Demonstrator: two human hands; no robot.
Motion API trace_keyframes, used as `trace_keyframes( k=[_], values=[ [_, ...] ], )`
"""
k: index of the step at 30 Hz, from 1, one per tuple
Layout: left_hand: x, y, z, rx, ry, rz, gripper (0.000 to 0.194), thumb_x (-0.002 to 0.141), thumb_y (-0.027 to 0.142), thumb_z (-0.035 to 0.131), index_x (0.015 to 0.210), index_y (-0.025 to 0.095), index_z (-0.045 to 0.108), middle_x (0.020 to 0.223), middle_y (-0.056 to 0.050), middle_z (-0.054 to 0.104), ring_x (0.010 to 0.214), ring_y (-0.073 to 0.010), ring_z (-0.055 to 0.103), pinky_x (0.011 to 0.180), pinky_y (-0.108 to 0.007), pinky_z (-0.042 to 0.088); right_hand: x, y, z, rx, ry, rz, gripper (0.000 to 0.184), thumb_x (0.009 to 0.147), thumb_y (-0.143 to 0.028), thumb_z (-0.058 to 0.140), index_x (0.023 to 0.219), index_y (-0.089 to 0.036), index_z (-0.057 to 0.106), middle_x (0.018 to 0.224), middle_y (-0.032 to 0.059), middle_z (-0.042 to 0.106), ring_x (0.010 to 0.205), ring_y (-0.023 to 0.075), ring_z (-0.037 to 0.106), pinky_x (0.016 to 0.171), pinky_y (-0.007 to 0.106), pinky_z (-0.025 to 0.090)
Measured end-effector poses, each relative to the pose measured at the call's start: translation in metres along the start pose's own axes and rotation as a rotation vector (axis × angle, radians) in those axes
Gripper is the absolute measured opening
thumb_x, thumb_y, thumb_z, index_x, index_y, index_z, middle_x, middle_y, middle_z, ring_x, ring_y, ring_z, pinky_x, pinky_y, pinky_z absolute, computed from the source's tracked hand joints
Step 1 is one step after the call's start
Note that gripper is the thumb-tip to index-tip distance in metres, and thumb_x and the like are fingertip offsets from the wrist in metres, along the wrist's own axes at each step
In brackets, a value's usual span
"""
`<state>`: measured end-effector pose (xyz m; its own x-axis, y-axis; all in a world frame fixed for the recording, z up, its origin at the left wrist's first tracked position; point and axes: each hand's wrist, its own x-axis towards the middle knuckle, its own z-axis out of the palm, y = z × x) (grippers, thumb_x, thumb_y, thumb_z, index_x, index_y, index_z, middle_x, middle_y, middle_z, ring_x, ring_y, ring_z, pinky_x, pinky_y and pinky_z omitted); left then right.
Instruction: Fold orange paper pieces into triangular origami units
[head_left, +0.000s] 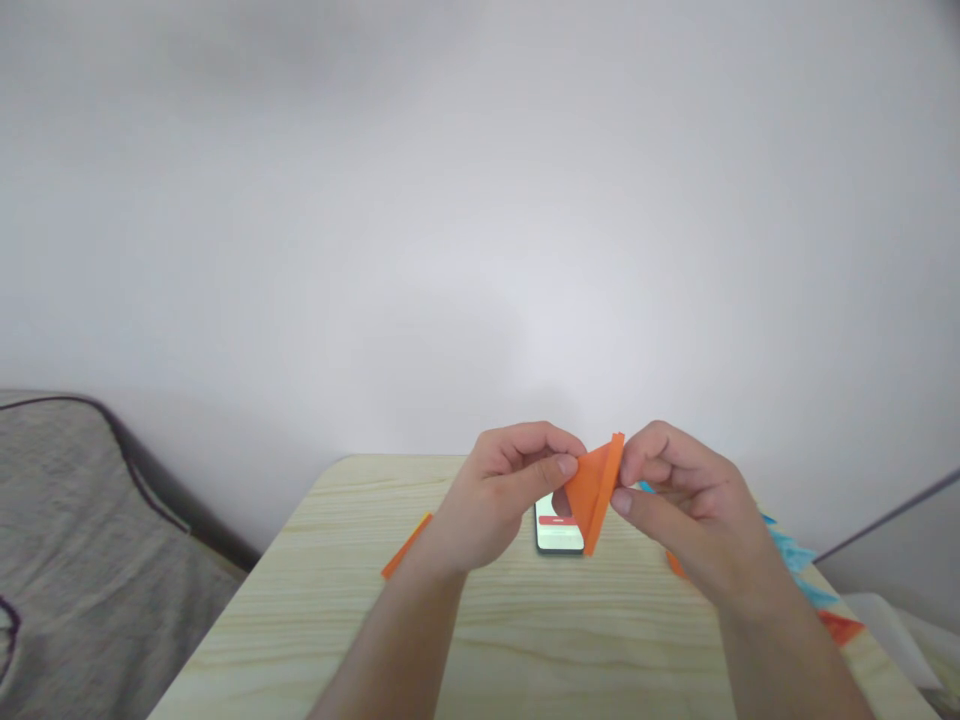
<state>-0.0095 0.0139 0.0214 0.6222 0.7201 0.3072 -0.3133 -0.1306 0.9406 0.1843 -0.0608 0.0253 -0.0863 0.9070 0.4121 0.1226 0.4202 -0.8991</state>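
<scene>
An orange folded paper (596, 490), roughly triangular with a folded strip along its right side, is held up above the table. My left hand (499, 490) pinches its left corner between thumb and fingers. Close against the folded strip is my right hand (686, 495), its fingers curled and the thumb tip near the paper's edge; whether it grips the paper is hard to make out. Behind the paper a phone (559, 538) with a lit screen lies on the table, partly covered by the paper and my left hand.
The pale wood-grain table (540, 640) stands against a white wall (480, 250). An orange paper strip (407, 545) lies left of my left forearm. Blue paper pieces (795, 555) and a red-orange piece (840, 627) lie at the right edge. Grey fabric (90, 540) is at the left.
</scene>
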Motion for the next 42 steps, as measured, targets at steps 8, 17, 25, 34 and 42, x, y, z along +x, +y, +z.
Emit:
trace_keyframes(
  k=[8,17,25,34,42],
  values=[
    [-0.006,0.002,0.015,0.438,0.221,0.115,0.016,0.101,0.029,0.06,0.099,0.022,0.074,0.085,0.0,0.072,0.081,-0.0137,0.064,0.079,-0.027,0.05,0.003,0.013,0.004,-0.307,0.284,-0.131,0.013,0.09,-0.014,0.068,0.09,-0.025,0.061,0.088,-0.0029,0.071,0.083,0.0154,0.068,0.076,0.028,0.051],
    [-0.008,0.003,0.021,0.756,0.328,0.288,0.017,0.101,0.021,0.057,0.102,0.026,0.073,0.096,0.004,0.076,0.086,-0.0108,0.068,0.08,-0.022,0.051,0.004,0.002,0.007,-0.449,0.342,-0.137,0.006,0.087,-0.018,0.072,0.086,-0.024,0.072,0.084,-0.0008,0.073,0.079,0.0169,0.069,0.076,0.031,0.054],
    [-0.007,-0.002,0.021,0.85,0.373,0.473,0.017,0.098,0.015,0.059,0.109,0.021,0.071,0.102,-0.001,0.079,0.092,-0.0137,0.072,0.084,-0.024,0.053,0.004,0.0,0.006,-0.383,0.345,-0.033,0.005,0.089,-0.027,0.076,0.093,-0.026,0.078,0.092,0.0019,0.078,0.083,0.0206,0.073,0.078,0.035,0.059],
    [-0.006,-0.009,0.021,0.877,0.449,0.577,0.021,0.096,0.011,0.061,0.113,0.02,0.07,0.103,-0.003,0.08,0.091,-0.0145,0.075,0.085,-0.023,0.055,0.004,-0.005,0.012,-0.324,0.356,-0.059,0.012,0.091,-0.029,0.076,0.102,-0.028,0.078,0.102,0.0029,0.079,0.086,0.0212,0.074,0.084,0.038,0.06],
    [-0.006,-0.014,0.021,0.902,0.517,0.639,0.024,0.096,0.01,0.061,0.116,0.021,0.068,0.104,-0.003,0.079,0.092,-0.0142,0.075,0.084,-0.023,0.056,0.005,-0.008,0.013,-0.338,0.327,-0.127,0.014,0.093,-0.025,0.072,0.105,-0.029,0.078,0.115,0.0043,0.076,0.105,0.0242,0.071,0.094,0.042,0.058]
  ],
)
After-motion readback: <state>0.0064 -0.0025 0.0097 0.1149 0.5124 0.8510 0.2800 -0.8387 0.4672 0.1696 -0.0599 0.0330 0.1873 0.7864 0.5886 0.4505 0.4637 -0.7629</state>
